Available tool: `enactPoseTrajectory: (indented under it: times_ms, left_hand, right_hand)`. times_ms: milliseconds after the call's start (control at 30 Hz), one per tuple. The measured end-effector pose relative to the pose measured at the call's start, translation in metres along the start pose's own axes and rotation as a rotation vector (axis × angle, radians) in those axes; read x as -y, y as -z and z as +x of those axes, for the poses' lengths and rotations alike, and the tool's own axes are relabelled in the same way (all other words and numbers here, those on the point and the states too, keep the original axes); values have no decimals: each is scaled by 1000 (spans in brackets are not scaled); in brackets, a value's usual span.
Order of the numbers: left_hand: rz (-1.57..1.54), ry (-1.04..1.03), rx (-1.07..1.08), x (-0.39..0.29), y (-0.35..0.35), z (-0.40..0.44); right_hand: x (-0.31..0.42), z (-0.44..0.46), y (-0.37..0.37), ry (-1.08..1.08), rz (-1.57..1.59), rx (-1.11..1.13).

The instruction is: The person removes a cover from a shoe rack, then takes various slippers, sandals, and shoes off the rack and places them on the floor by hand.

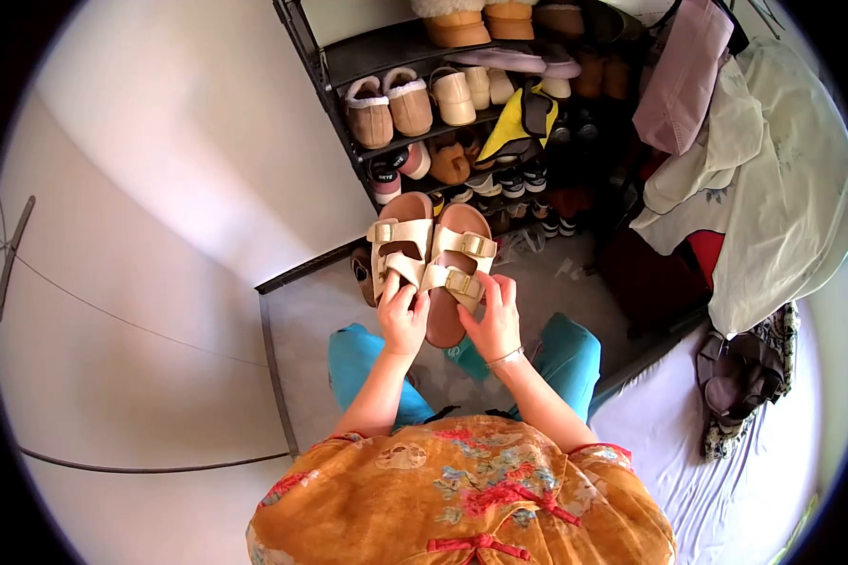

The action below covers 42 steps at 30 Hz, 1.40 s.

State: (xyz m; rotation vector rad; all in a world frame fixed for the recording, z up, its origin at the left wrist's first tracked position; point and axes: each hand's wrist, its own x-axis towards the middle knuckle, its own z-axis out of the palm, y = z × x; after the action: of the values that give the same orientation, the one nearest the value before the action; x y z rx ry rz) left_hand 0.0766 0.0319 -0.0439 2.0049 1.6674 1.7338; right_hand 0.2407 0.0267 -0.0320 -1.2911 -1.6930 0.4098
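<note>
While the shoe rack stands ahead of me past the grey floor, the two sandals are between it and my bent knees, side by side and raised in front of me. Their long axes run away from my body, roughly toward the rack, the right sandal reaching a little nearer me than the left sandal. My left hand is the nearer to the left one, fingers curled onto its lower strap; my right hand grips the other from its outer side, thumb below the lower buckle, forefinger just beside it. What my fingers do underneath, I cannot tell.
</note>
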Motion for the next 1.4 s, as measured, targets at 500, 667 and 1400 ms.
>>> enactPoseTrajectory:
  times_ms: [500,667,1400]
  left_hand:
    - [42,105,-13,7,-1,-15]
    - [-172,20,-95,15,-11,-11]
    - [-1501,903,-114,55,-17,-26]
  right_hand:
    - [-7,-10,-2,85,306,-180]
    - [-9,-13,1,116,318,-132]
    - [8,-34,15,138,400,4]
